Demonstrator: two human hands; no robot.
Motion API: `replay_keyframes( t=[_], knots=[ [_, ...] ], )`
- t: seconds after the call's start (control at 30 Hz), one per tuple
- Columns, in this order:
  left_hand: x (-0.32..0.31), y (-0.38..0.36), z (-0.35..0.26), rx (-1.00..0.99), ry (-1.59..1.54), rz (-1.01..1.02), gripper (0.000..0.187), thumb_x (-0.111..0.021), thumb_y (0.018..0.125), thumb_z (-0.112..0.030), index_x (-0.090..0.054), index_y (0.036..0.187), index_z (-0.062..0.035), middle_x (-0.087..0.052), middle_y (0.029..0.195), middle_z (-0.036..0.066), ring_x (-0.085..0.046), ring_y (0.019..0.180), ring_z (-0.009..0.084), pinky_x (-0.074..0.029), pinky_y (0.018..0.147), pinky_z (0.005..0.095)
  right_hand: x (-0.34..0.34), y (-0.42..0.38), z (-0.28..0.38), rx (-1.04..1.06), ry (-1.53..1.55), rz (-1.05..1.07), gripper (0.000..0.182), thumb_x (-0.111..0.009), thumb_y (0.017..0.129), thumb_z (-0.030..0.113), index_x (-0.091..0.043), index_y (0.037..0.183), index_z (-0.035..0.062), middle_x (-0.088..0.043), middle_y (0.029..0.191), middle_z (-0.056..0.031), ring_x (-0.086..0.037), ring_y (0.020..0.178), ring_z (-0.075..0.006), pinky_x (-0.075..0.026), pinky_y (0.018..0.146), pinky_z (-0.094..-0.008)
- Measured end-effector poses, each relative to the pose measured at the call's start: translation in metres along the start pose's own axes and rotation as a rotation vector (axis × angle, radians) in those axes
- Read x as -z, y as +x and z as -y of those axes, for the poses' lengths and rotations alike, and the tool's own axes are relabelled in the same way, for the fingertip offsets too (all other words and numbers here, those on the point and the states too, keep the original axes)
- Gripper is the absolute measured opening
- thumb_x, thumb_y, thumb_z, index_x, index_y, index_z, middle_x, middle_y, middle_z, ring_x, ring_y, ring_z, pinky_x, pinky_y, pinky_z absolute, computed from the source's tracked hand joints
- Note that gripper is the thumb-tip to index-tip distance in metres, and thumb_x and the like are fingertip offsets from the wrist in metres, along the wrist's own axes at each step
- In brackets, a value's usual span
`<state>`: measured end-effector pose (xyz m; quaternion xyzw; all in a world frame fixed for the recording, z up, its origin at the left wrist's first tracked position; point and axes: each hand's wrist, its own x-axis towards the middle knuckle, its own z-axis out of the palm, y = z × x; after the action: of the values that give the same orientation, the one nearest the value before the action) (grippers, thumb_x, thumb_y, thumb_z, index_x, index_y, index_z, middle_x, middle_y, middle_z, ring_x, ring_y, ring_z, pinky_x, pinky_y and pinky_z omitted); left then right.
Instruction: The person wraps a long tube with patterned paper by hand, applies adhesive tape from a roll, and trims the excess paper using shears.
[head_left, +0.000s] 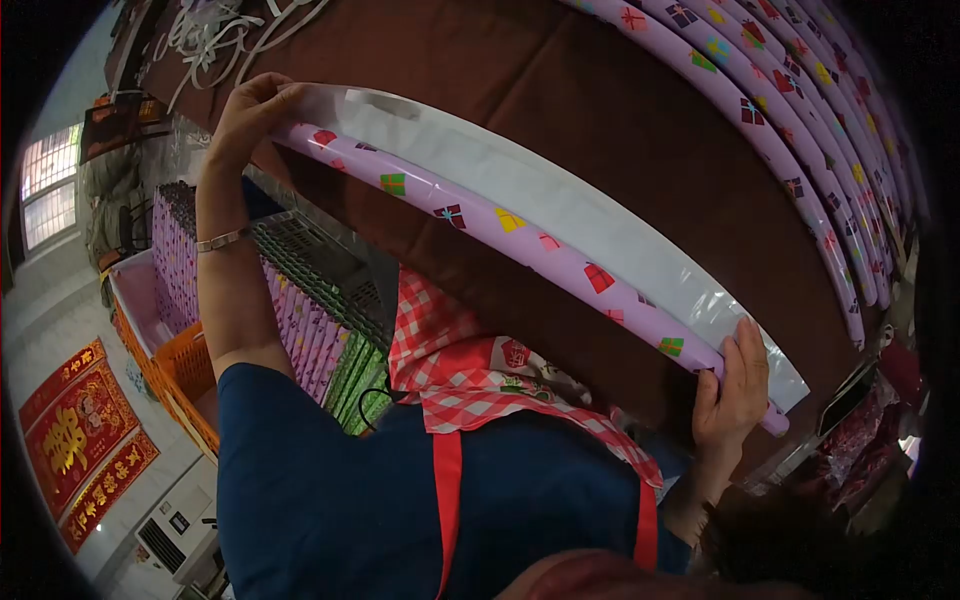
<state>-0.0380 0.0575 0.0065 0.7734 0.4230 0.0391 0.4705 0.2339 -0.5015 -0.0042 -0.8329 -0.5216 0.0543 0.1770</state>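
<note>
A long roll of lilac wrapping paper [520,225] printed with colourful gift boxes stretches between my hands, over the brown cloth-covered table. Along its far side lies a pale, glossy flat strip [560,190], with shiny, see-through patches near its right end. At the left end my left hand [258,112] is closed, thumb and fingers pinching the strip and the roll. My right hand [735,385] wraps round the roll near its other end, fingers over the strip's edge and thumb on the near side. A short tip of the roll sticks out past this hand.
Several similar lilac rolls [790,130] lie side by side at the table's right. White ties [215,35] are heaped at the far left. Below the table edge stand an orange basket [185,365] and stacks of patterned rolls [305,345]. The brown cloth [470,75] covers the table.
</note>
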Motion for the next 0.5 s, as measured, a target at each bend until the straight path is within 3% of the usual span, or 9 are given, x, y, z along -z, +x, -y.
replay_keyframes(
  t=[0.07,0.13,0.2,0.3,0.33,0.4,0.5],
  knots=[
    [-0.004,0.002,-0.004,0.008,0.037,-0.032,0.024,-0.074,0.090,-0.028,-0.070,0.095,-0.0049,-0.065,0.081,-0.004,-0.056,0.072,0.0034,-0.044,0.062,0.0213,0.000,0.000,0.000,0.004,-0.004,0.003,0.035,-0.056,0.093,0.015,-0.059,0.119,-0.0071,-0.055,0.134,-0.0274,-0.053,0.126,-0.0453,-0.041,0.106,-0.0505],
    [-0.003,0.008,0.001,0.004,0.066,-0.028,0.022,-0.073,0.092,-0.027,-0.069,0.095,-0.0055,-0.065,0.081,-0.002,-0.057,0.071,0.0048,-0.047,0.062,0.0237,0.000,0.000,-0.001,0.007,-0.009,0.006,0.035,-0.056,0.093,0.015,-0.059,0.120,-0.0070,-0.055,0.134,-0.0275,-0.053,0.126,-0.0454,-0.041,0.106,-0.0506],
    [-0.004,0.012,0.003,-0.001,0.093,-0.022,0.020,-0.072,0.093,-0.026,-0.069,0.094,-0.0062,-0.065,0.080,-0.001,-0.058,0.069,0.0062,-0.050,0.062,0.0261,-0.001,0.000,-0.002,0.028,-0.034,-0.004,0.042,-0.055,0.099,0.029,-0.060,0.118,-0.0076,-0.057,0.133,-0.0255,-0.054,0.125,-0.0436,-0.045,0.103,-0.0506],
    [-0.007,0.011,-0.001,-0.032,0.193,-0.035,0.020,-0.072,0.093,-0.026,-0.069,0.094,-0.0058,-0.065,0.080,0.000,-0.058,0.069,0.0068,-0.050,0.062,0.0260,-0.003,-0.003,-0.005,0.031,-0.039,-0.010,0.044,-0.054,0.100,0.031,-0.060,0.118,-0.0076,-0.057,0.132,-0.0256,-0.054,0.125,-0.0436,-0.045,0.103,-0.0506],
    [-0.009,0.011,-0.002,-0.046,0.218,-0.056,0.022,-0.073,0.091,-0.026,-0.069,0.093,-0.0038,-0.066,0.080,0.000,-0.057,0.071,0.0067,-0.048,0.063,0.0250,-0.003,-0.004,-0.004,0.030,-0.040,-0.008,0.044,-0.054,0.100,0.031,-0.060,0.118,-0.0076,-0.057,0.132,-0.0256,-0.054,0.125,-0.0436,-0.045,0.103,-0.0506],
    [-0.011,0.010,-0.006,-0.058,0.242,-0.077,0.024,-0.074,0.089,-0.026,-0.070,0.092,-0.0018,-0.066,0.080,-0.001,-0.057,0.072,0.0067,-0.046,0.064,0.0241,-0.002,-0.004,-0.003,0.003,-0.012,0.008,0.036,-0.055,0.094,0.018,-0.059,0.120,-0.0063,-0.056,0.134,-0.0273,-0.052,0.127,-0.0455,-0.041,0.106,-0.0511],
    [-0.012,0.009,-0.011,-0.043,0.266,-0.052,0.026,-0.074,0.089,-0.026,-0.070,0.092,-0.0010,-0.067,0.081,0.000,-0.057,0.073,0.0069,-0.046,0.065,0.0241,-0.003,-0.005,-0.004,0.009,-0.019,0.003,0.037,-0.055,0.095,0.020,-0.058,0.120,-0.0061,-0.056,0.134,-0.0271,-0.052,0.127,-0.0451,-0.041,0.107,-0.0509]
  ],
)
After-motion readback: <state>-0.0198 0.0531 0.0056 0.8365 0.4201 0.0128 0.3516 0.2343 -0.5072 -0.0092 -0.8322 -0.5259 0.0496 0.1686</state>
